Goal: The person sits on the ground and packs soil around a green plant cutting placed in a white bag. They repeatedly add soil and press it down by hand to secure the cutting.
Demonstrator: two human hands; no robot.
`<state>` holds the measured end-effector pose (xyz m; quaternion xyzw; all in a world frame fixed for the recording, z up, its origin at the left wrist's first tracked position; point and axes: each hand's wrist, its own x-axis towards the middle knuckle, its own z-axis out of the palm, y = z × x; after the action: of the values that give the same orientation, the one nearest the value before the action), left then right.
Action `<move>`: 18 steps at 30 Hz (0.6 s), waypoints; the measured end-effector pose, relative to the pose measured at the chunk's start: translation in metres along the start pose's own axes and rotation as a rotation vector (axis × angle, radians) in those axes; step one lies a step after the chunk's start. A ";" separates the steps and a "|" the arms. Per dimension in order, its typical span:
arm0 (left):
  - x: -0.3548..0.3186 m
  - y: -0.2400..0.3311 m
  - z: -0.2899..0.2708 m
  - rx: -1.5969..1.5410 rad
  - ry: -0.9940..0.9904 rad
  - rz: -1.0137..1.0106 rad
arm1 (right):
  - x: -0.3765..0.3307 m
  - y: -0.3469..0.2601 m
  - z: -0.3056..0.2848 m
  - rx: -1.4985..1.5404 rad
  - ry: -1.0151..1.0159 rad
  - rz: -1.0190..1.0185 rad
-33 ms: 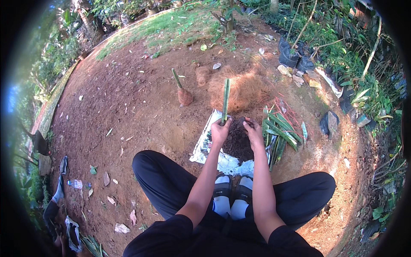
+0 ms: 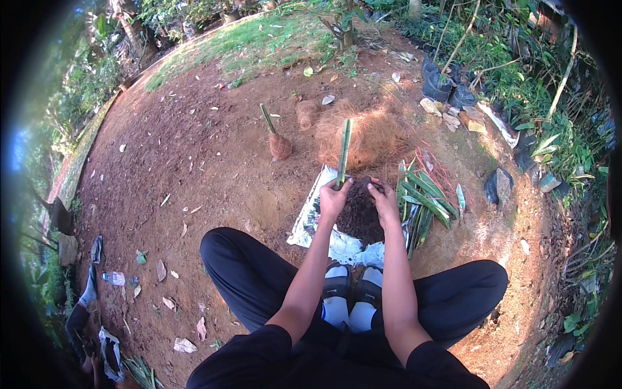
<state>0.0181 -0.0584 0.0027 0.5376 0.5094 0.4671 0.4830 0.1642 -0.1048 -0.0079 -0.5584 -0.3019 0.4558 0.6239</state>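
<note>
My left hand [image 2: 333, 198] is closed round the lower end of a long green leaf cutting [image 2: 345, 146], which stands nearly upright. Close beside it, my right hand [image 2: 386, 202] has its fingers curled on a clump of dark soil [image 2: 370, 184]. Both hands are over a heap of dark soil [image 2: 360, 217] on a white plastic sack [image 2: 310, 223]. Cut green leaves [image 2: 424, 201] lie right of the sack. Beyond my hands sits a pile of brown fibre [image 2: 363, 136]. To its left, a fibre-wrapped ball [image 2: 280, 147] has a leaf cutting [image 2: 267, 118] standing in it.
Another fibre bundle [image 2: 306, 115] lies farther back. Dark plant bags [image 2: 435, 83] and stones [image 2: 451, 117] line the right side. A plastic bottle [image 2: 115, 279] lies at left. Near the lower left edge, another person [image 2: 79, 327] is partly in view beside a white-and-dark bag [image 2: 111, 355].
The top of the leaf cutting in my left hand has tilted slightly to the right. Everything else looks the same.
</note>
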 end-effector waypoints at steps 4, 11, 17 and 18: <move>-0.001 0.001 0.005 0.001 -0.076 0.106 | 0.001 0.001 0.001 -0.023 -0.007 0.037; 0.009 -0.008 0.014 0.008 -0.088 0.140 | 0.008 0.000 0.012 0.009 -0.032 0.050; 0.008 -0.010 0.016 -0.025 -0.006 0.105 | 0.007 0.000 0.011 0.108 -0.046 0.104; 0.008 -0.010 0.016 -0.064 0.018 0.066 | 0.007 -0.001 0.011 0.139 -0.043 0.105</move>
<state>0.0337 -0.0509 -0.0083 0.5341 0.4807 0.5035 0.4797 0.1572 -0.0939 -0.0059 -0.5187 -0.2531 0.5200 0.6297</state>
